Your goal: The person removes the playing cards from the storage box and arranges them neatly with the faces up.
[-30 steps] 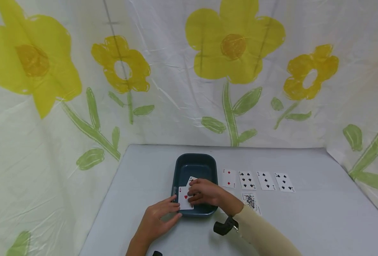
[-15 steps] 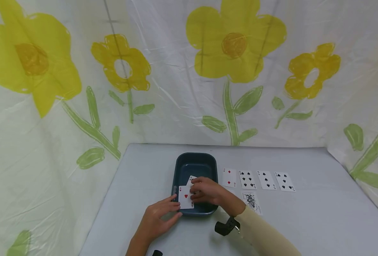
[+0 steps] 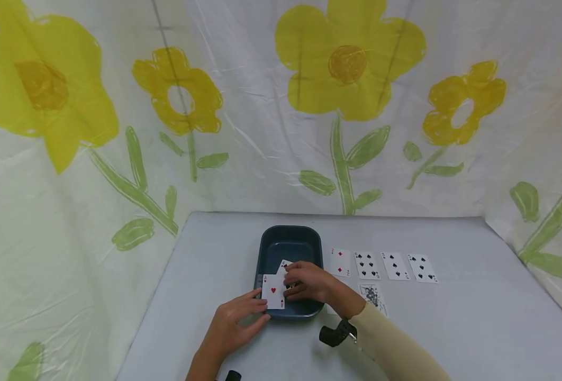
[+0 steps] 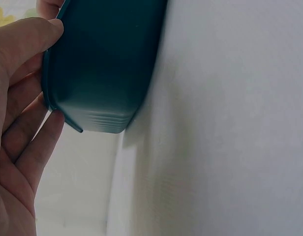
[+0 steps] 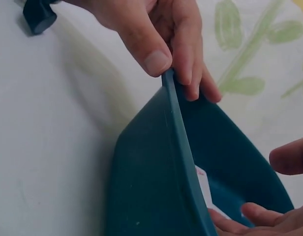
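Observation:
A dark teal tray [image 3: 292, 250] stands on the table, with playing cards inside its near half. The ace of hearts [image 3: 273, 292] lies uppermost at the left; a second card [image 3: 284, 264] shows partly behind it. My left hand [image 3: 235, 320] holds the tray's near left corner; in the left wrist view its thumb and fingers [image 4: 41, 140] pinch the rim. My right hand [image 3: 309, 283] reaches over the right side, its fingers loosely bent over the cards and hiding part of them. In the right wrist view the right hand's fingers [image 5: 262, 215] are spread inside the tray beside a card [image 5: 204, 184].
Right of the tray, a row holds a two of diamonds [image 3: 340, 263] and several spade cards [image 3: 395, 266]. A joker [image 3: 371, 297] lies below them, partly behind my right forearm. A flowered white curtain [image 3: 262, 174] hangs at the back edge of the table [image 3: 476, 328].
The ace of hearts has slid slightly left in the tray, showing a little more between it and my right hand. Both hands stay nearly still.

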The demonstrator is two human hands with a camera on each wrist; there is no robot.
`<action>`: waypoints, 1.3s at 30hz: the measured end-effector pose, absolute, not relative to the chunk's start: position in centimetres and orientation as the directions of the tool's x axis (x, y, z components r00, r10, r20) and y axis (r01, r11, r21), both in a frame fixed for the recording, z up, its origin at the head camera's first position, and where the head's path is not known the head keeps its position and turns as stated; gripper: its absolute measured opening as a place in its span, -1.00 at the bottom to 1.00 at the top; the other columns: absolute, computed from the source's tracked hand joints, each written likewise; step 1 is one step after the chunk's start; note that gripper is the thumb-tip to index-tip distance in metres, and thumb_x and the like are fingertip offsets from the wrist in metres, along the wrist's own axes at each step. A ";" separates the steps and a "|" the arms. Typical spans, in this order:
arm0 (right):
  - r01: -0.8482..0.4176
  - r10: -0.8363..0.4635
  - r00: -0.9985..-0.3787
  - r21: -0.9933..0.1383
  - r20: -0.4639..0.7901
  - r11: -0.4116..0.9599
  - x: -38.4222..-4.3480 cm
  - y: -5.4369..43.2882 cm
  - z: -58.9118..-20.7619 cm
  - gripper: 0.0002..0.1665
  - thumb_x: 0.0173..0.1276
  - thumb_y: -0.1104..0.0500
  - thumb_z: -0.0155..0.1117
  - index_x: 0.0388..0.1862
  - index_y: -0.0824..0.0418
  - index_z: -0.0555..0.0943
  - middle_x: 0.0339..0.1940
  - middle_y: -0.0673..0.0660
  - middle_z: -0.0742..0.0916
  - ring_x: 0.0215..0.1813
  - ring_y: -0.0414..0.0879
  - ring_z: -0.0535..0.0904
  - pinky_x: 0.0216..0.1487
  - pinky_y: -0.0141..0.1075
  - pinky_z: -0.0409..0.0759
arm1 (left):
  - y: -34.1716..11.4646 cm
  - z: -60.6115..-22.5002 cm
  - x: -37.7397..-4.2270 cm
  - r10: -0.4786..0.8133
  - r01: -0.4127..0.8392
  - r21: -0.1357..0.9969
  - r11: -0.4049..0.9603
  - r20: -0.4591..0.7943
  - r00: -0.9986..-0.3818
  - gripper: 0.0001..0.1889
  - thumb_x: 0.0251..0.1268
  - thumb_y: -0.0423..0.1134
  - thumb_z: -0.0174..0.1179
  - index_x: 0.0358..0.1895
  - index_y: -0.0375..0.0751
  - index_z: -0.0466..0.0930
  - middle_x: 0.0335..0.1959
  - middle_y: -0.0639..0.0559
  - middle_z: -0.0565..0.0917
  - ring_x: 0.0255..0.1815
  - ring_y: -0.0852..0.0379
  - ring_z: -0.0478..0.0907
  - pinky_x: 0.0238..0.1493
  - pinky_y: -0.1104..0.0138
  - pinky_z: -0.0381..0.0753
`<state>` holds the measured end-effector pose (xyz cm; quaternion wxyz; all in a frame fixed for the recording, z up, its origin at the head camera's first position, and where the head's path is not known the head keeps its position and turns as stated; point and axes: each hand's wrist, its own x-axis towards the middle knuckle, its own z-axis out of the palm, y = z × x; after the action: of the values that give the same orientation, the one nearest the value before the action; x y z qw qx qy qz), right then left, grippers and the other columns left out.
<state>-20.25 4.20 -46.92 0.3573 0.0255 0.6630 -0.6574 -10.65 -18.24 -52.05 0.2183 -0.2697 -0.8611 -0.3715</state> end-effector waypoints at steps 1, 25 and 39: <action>0.511 -0.437 -0.741 -0.851 -0.509 0.123 -20.2 4.2 -46.9 -0.35 0.47 0.25 0.16 0.44 0.45 0.23 0.18 0.43 0.58 0.06 0.29 0.66 0.07 0.06 0.66 | -18.2 -52.1 -10.7 0.303 0.631 0.516 0.579 0.582 -0.754 -0.82 0.14 -0.21 0.50 -0.20 -0.13 0.83 -0.11 0.12 0.78 0.10 0.04 0.67 0.01 0.21 0.67; 0.534 -0.418 -0.757 -0.844 -0.502 0.045 -20.5 4.1 -47.9 -0.40 0.52 0.25 0.08 0.43 0.48 0.22 0.12 0.41 0.62 0.08 0.19 0.63 0.18 0.04 0.59 | -18.2 -52.3 -10.7 0.303 0.651 0.511 0.561 0.606 -0.736 -0.80 0.07 -0.29 0.54 -0.21 -0.17 0.82 -0.13 0.10 0.78 0.07 -0.01 0.69 -0.02 0.18 0.69; 0.523 -0.426 -0.756 -0.850 -0.497 0.063 -20.3 2.8 -48.6 -0.33 0.45 0.31 0.11 0.43 0.53 0.14 0.21 0.47 0.56 0.12 0.22 0.61 0.20 0.08 0.57 | -18.2 -52.2 -10.6 0.287 0.622 0.529 0.577 0.581 -0.761 -0.81 0.08 -0.27 0.53 -0.20 -0.11 0.83 -0.11 0.14 0.78 0.12 0.13 0.65 0.01 0.19 0.68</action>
<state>-20.32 2.78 -48.59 0.3470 0.0380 0.6412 -0.6834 -10.59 -18.20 -52.24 0.2225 -0.2643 -0.8598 -0.3761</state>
